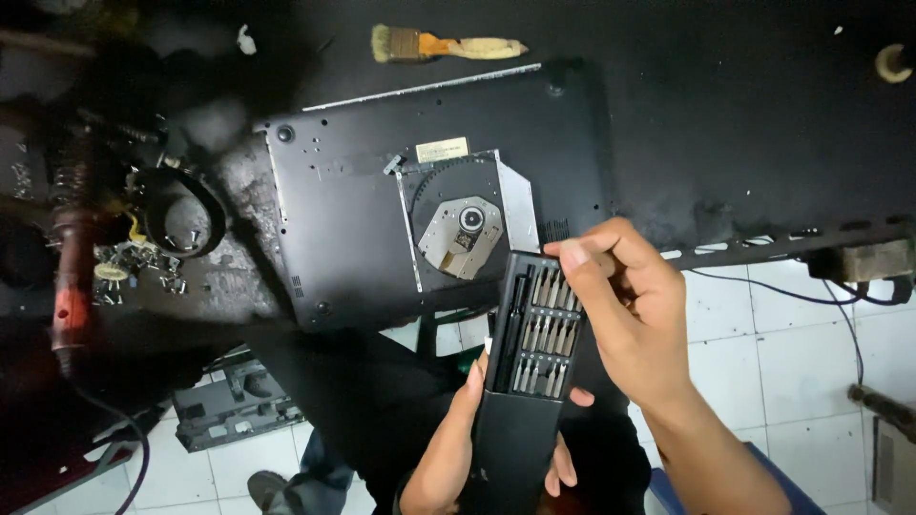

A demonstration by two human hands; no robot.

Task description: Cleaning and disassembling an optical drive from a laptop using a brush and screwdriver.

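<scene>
My left hand [456,448] grips a slim black screwdriver bit case [520,401] from below, its tray slid out to show rows of metal bits [546,334]. My right hand [625,305] reaches over the top of the tray, thumb and fingers pinching at the upper bits. Just beyond lies an upside-down black laptop [363,210] on a dark workbench [725,114], with its optical drive [463,224] exposed.
A paintbrush [448,45] lies at the bench's far side. Black tape roll [186,212], small screws and a red-handled tool [69,296] crowd the left. Cables [811,296] hang at the right over a white tiled floor [763,381]. Black equipment [224,405] sits below.
</scene>
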